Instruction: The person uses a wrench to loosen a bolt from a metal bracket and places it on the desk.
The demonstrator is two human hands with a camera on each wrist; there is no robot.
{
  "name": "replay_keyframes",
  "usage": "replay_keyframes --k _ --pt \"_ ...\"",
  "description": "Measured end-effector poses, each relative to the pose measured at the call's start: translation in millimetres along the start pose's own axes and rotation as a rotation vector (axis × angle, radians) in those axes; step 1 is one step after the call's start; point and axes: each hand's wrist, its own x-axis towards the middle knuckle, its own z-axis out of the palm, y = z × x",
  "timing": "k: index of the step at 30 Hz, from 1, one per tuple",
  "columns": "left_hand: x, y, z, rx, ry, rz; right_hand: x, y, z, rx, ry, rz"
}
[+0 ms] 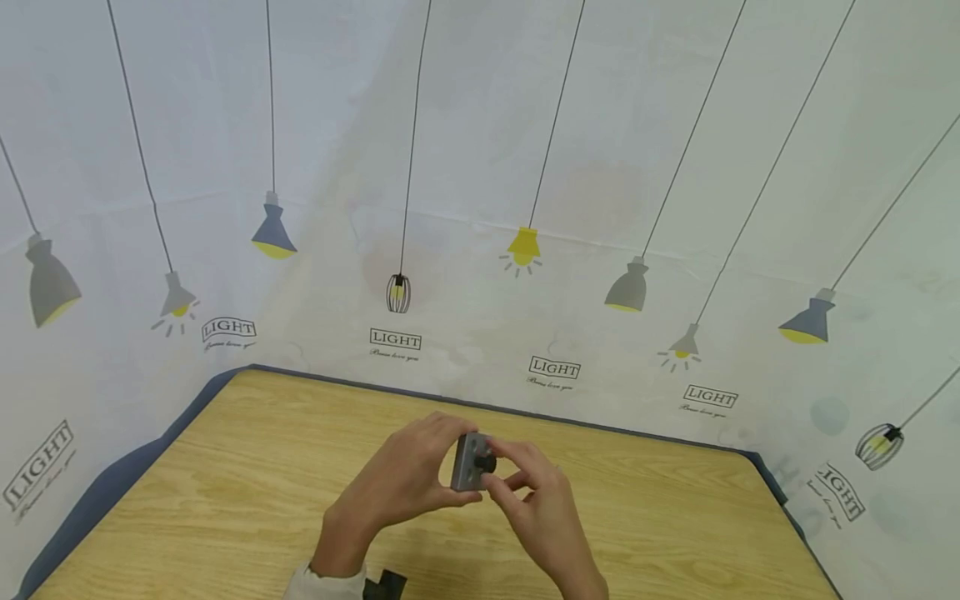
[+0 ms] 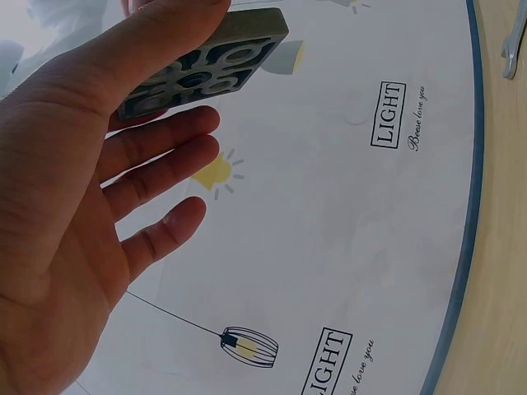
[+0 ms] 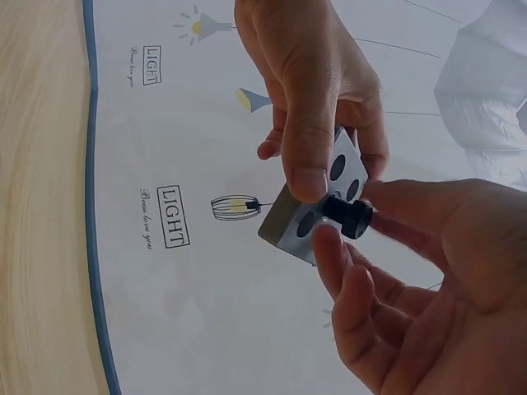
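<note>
In front of me, above the wooden table, my left hand grips a small grey square block by its edges, thumb on one side and fingers on the other. Round dark holes dot the face toward my right hand, and a black bolt with a thick head sticks out of its middle. My right hand pinches at that bolt, thumb and forefinger on either side of its head. The left wrist view shows the block's underside with raised rings and hollows; the left hand's other fingers are spread below it.
The light wood table has a dark blue edge, with a white curtain printed with lamps standing around it. A grey wrench-like tool lies on the table in the left wrist view. A black fitting is by the left sleeve.
</note>
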Motion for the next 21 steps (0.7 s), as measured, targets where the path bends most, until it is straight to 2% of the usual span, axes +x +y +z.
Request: replay_keyframes --k 5,9,21 --pt "0.7 1.7 0.0 0.005 -0.007 -0.004 1.8 -0.5 -0.4 0.047 0.056 0.130" --pt "2.2 4.4 0.5 0.013 -0.017 0.007 3.5 -0.4 -0.7 0.032 0.080 0.188" --pt "2.1 5.2 1.6 0.030 -0.020 0.014 3.6 0.0 -1.0 0.026 0.027 0.229"
